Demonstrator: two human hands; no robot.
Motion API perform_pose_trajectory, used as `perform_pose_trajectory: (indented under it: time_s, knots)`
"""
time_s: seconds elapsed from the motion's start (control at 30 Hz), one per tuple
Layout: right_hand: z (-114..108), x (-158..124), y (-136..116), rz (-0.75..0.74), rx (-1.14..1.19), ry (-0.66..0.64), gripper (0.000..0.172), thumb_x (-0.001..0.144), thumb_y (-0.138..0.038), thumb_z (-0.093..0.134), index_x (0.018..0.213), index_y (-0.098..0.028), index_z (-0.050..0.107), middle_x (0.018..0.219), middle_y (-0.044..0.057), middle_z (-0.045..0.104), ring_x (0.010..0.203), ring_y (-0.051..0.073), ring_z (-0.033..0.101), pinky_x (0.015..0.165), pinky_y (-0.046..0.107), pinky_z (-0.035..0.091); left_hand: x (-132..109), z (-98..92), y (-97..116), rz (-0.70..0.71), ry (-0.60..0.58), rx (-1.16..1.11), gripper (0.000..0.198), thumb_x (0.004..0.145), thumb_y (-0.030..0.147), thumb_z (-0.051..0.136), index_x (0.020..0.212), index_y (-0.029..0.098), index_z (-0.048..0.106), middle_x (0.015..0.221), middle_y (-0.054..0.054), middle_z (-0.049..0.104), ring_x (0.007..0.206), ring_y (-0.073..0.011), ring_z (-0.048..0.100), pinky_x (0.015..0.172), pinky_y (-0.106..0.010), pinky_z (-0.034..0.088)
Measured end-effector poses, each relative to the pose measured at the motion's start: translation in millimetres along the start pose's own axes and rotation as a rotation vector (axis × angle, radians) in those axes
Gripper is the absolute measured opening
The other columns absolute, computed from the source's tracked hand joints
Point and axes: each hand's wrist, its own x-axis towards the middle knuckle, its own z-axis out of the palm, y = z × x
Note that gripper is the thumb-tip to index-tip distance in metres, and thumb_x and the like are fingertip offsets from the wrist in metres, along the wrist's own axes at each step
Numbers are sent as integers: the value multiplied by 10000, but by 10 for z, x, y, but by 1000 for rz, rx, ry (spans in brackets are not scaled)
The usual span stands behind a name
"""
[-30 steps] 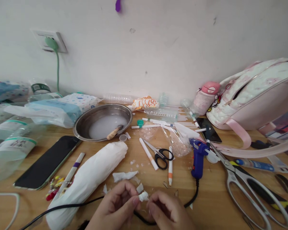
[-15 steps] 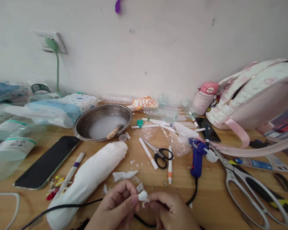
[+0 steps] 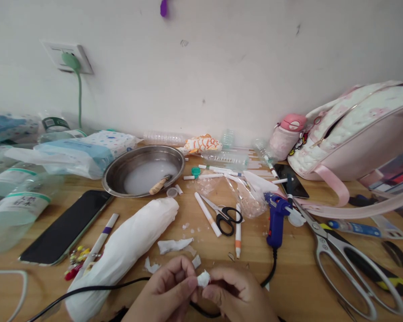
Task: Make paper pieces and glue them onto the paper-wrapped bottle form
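At the bottom centre both my hands pinch one small white wad of tissue (image 3: 203, 278). My left hand (image 3: 166, 293) has its thumb and fingers closed on the wad's left side. My right hand (image 3: 238, 295) closes on it from the right. Torn white tissue scraps (image 3: 173, 245) lie on the wooden table (image 3: 302, 273) just beyond my fingers. A long bundle wrapped in white tissue (image 3: 124, 248) lies slanted to the left of my hands, and a black cable (image 3: 97, 288) runs under them.
A blue glue gun (image 3: 275, 219), small black scissors (image 3: 225, 217), markers (image 3: 237, 230) and large steel shears (image 3: 349, 264) lie right of centre. A steel bowl of milky liquid (image 3: 144, 172), a phone (image 3: 67, 226), plastic bottles (image 3: 13, 210) and a pink backpack (image 3: 359, 129) ring the table.
My hands have kept rolling the tissue wad between the fingertips; it sits slightly lower and looks rounder and more compact. Nothing else on the table has moved.
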Motion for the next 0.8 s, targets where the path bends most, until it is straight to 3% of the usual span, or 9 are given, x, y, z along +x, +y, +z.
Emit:
perform_pose_trajectory:
  time_s: [0.23, 0.37, 0.6, 0.8]
  knots:
    - [41, -22, 22, 87, 60, 46, 254, 704, -367, 554, 658, -137, 650, 517, -25, 445, 490, 93, 376, 451, 198, 286, -13, 3, -8, 37, -49, 128, 269, 636, 379, 699, 619, 170, 530, 525, 58, 553, 403, -36, 366, 409, -163, 253]
    - [53, -21, 40, 89, 125, 22, 304, 693, -416, 531, 606, -131, 587, 506, -11, 456, 491, 106, 394, 457, 210, 297, -45, 37, 25, 39, -22, 189, 286, 642, 432, 669, 656, 178, 540, 557, 52, 511, 472, -72, 379, 440, -177, 280]
    - [80, -14, -64, 222, 7, 42, 171, 625, -261, 555, 517, -168, 462, 471, -52, 367, 464, 84, 348, 432, 193, 253, -16, 17, 30, 19, -7, 347, 306, 656, 458, 635, 624, 173, 528, 499, 70, 412, 440, -75, 334, 427, -183, 258]
    - [45, -1, 7, 227, 216, -84, 215, 580, -324, 656, 616, -136, 557, 512, -51, 398, 507, 80, 331, 443, 182, 237, 7, 34, 70, 36, -14, 371, 332, 621, 454, 663, 570, 164, 512, 506, 63, 441, 482, -83, 358, 463, -184, 280]
